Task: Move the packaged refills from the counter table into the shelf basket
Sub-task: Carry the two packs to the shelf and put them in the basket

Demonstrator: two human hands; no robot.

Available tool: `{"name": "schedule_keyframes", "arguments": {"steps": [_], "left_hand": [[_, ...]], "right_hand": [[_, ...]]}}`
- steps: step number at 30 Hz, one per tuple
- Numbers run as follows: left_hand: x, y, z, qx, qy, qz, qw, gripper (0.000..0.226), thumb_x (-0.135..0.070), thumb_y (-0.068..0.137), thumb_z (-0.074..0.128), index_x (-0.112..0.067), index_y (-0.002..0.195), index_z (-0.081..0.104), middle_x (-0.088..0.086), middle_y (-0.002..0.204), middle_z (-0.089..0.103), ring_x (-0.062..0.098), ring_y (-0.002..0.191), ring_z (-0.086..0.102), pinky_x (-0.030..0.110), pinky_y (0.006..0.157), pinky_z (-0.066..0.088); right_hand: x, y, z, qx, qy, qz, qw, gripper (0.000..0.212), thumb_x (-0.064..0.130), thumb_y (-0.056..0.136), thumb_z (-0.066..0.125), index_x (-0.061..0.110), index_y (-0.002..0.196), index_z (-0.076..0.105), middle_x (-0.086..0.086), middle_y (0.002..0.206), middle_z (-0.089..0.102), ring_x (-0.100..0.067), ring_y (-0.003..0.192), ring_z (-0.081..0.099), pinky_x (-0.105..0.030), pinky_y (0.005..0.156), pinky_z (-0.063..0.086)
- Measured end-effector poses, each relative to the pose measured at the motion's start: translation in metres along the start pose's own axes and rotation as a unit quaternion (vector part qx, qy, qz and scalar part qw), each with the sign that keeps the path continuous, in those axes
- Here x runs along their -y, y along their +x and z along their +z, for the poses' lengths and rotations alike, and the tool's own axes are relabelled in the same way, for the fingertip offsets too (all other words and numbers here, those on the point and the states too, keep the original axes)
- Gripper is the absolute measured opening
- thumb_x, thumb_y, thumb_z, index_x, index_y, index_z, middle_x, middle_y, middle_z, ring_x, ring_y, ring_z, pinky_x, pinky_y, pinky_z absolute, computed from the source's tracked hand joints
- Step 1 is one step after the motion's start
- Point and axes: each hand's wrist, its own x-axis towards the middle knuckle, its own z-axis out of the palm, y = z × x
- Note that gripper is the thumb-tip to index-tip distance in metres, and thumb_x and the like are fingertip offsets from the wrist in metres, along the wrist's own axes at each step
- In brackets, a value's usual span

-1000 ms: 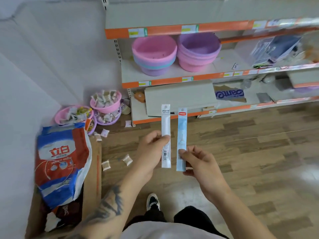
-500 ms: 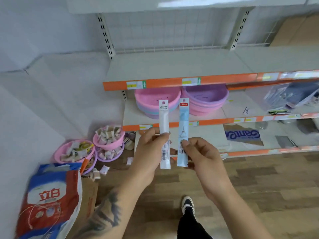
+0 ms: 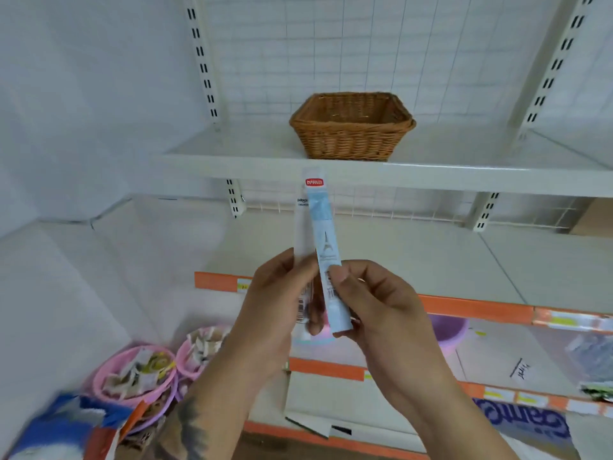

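Starting at far left: pink bowls (image 3: pixel 132 376) of small sachets on the floor, clear of the work.

Left hand (image 3: pixel 268 313): fingers curled round the lower half of the white refill pack (image 3: pixel 303 227), thumb on its front face.

Right hand (image 3: pixel 374 313): thumb and fingers pinching the lower half of the blue refill pack (image 3: pixel 323 234), which partly overlaps the white one. Both packs upright, tops level with the front edge of the upper shelf (image 3: pixel 464 179).

Wicker basket (image 3: pixel 351 127): on that shelf, above and slightly right of the 2 packs, well apart from them.

Handling, judged: thin, light, flexible film sleeves; glossy, likely slippery; prone to bending if held by 1 end. Grip near mid-length, flat faces between thumb and fingers. Lift over the rim, then release inside.
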Motion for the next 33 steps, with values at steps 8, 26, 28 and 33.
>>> {"name": "schedule_keyframes", "arguments": {"steps": [8, 26, 28, 33], "left_hand": [[-0.055, 0.068, -0.008, 0.080, -0.040, 0.026, 0.996, 0.039, -0.044, 0.087, 0.071, -0.013, 0.109, 0.079, 0.012, 0.060, 0.050, 0.022, 0.047, 0.041, 0.024, 0.046, 0.036], [-0.145, 0.208, -0.014, 0.140, 0.055, 0.070, 0.986, 0.025, -0.030, 0.092, 0.073, -0.018, 0.071, 0.067, 0.008, 0.061, 0.050, 0.022, 0.044, 0.040, 0.026, 0.046, 0.036], [-0.148, 0.216, -0.015, 0.119, 0.034, 0.069, 0.990, 0.019, -0.029, 0.096, 0.069, -0.012, 0.087, 0.068, 0.007, 0.061, 0.051, 0.022, 0.046, 0.041, 0.027, 0.046, 0.035], [-0.142, 0.229, -0.024, 0.081, 0.006, 0.044, 0.996, 0.015, -0.019, 0.100, 0.062, -0.010, 0.091, 0.070, 0.008, 0.061, 0.050, 0.020, 0.047, 0.044, 0.029, 0.047, 0.036]], "right_hand": [[0.047, 0.069, 0.017, 0.091, 0.140, 0.106, 0.980, 0.029, 0.031, 0.088, 0.068, 0.002, 0.088, 0.061, -0.022, 0.080, 0.062, -0.029, 0.067, 0.059, -0.030, 0.055, 0.047], [0.148, 0.188, 0.039, -0.059, -0.339, -0.182, 0.921, 0.015, 0.007, 0.095, 0.070, 0.020, 0.099, 0.064, -0.011, 0.075, 0.074, -0.038, 0.064, 0.064, -0.049, 0.064, 0.056], [0.158, 0.209, 0.029, -0.086, -0.337, -0.118, 0.930, 0.008, 0.007, 0.095, 0.070, 0.015, 0.095, 0.067, -0.015, 0.080, 0.075, -0.027, 0.061, 0.064, -0.039, 0.058, 0.054], [0.160, 0.267, 0.005, -0.099, -0.386, 0.072, 0.914, 0.007, -0.001, 0.093, 0.068, 0.005, 0.096, 0.067, -0.022, 0.090, 0.072, -0.020, 0.058, 0.061, -0.028, 0.048, 0.052]]}}
